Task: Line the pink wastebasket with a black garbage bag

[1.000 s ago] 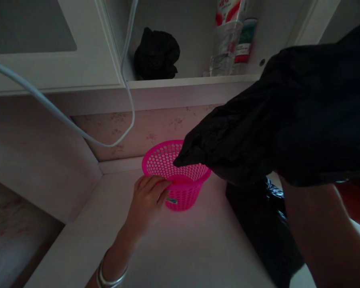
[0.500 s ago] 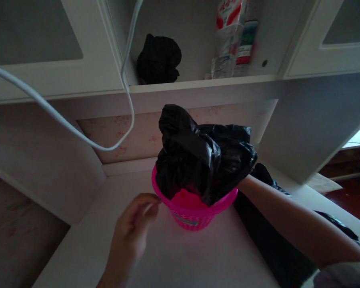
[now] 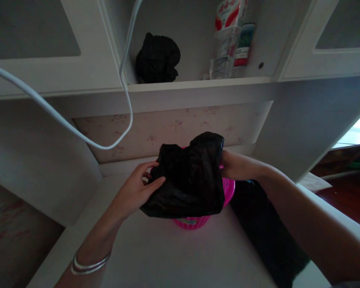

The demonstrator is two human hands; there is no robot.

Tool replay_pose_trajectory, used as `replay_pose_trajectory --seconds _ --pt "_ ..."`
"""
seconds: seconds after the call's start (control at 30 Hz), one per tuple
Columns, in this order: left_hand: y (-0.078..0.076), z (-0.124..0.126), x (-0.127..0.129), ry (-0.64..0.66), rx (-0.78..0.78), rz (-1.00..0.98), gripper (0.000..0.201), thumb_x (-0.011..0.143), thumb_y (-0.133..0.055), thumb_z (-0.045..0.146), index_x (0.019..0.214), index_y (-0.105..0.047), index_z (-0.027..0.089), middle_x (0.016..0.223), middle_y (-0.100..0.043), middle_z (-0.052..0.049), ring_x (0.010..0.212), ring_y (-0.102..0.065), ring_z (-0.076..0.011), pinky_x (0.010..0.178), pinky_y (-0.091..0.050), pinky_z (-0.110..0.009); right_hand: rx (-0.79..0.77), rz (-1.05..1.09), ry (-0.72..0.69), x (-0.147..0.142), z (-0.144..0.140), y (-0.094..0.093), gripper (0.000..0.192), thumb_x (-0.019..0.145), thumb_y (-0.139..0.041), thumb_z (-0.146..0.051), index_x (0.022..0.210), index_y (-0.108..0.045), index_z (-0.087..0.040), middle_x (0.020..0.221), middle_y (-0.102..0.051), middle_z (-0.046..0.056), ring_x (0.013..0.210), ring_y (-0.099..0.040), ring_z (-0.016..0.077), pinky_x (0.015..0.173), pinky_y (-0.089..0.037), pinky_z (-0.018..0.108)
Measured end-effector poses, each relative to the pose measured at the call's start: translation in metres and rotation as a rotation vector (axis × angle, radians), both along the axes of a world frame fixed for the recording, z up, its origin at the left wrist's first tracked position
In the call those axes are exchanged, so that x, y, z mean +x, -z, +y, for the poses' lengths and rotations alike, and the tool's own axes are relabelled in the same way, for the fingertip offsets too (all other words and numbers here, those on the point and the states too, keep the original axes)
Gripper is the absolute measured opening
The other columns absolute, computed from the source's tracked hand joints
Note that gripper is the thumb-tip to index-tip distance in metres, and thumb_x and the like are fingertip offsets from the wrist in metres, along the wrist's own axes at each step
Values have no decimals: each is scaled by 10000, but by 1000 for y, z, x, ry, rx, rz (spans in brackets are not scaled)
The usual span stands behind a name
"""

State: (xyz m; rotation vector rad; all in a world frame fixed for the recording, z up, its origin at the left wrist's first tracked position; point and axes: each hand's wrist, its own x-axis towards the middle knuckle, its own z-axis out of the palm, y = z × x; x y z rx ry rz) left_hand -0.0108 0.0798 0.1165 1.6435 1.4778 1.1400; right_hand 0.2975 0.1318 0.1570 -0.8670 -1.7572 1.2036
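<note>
In the head view, the left hand (image 3: 135,192) pinches the left edge of the black bag (image 3: 186,196), which lies over the pink basket (image 3: 229,191) on the table (image 3: 168,256); the right hand (image 3: 238,165) touches the bag's right side, its grip hidden, so unclear. Spreading the bag evenly, both sides level, seems wisest

Dim (glare (image 3: 357,130) right), seemingly soft

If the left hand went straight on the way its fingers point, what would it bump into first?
The black plastic bag: the left hand appears to touch its near-left edge. Past that might come the pink basket, largely hidden by the bag, though depth is unclear.
</note>
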Motion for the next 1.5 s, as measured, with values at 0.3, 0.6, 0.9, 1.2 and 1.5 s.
replay_pose_trajectory --seconds 0.3,0.6,0.9,1.2,1.5 --pt "18 1 -14 -121 -171 -380 517 707 -875 511 1104 -788 191 1077 -774 -106 969 -713 -253 776 -535 -321 -291 338 122 18 -33 9 363 795 -846 -499 981 -779 -195 946 -825 57 758 -774 179 680 -638 244" --pt "40 -13 -23 -89 -292 -685 576 599 -976 292 1131 -779 193 874 -807 -48 763 -738 -186 699 -572 -268 -456 627 482 43 -62 45 365 753 -843 -269 1104 -745 -249 894 -821 2 639 -769 185 555 -642 239" --pt "100 -22 -30 -51 -283 -718 497 678 -926 218 1149 -773 184 995 -808 -55 859 -728 -194 796 -551 -278 -541 614 650 45 -71 130 321 710 -851 -204 985 -696 -258 748 -782 -38 572 -743 176 469 -593 227" --pt "89 14 -35 -154 -91 -734 333 659 -807 384 947 -719 242 1086 -762 -23 1046 -703 -246 863 -529 -335 -377 652 622 52 -35 117 509 663 -788 -310 1164 -699 -292 1164 -789 -16 1072 -745 231 849 -628 322" --pt "49 65 -21 -74 -72 -431 518 656 -915 485 1071 -808 194 1162 -782 -88 1136 -663 -281 967 -466 -340 -381 406 591 35 9 87 275 775 -848 -364 975 -745 -206 841 -792 29 741 -746 195 669 -603 279"
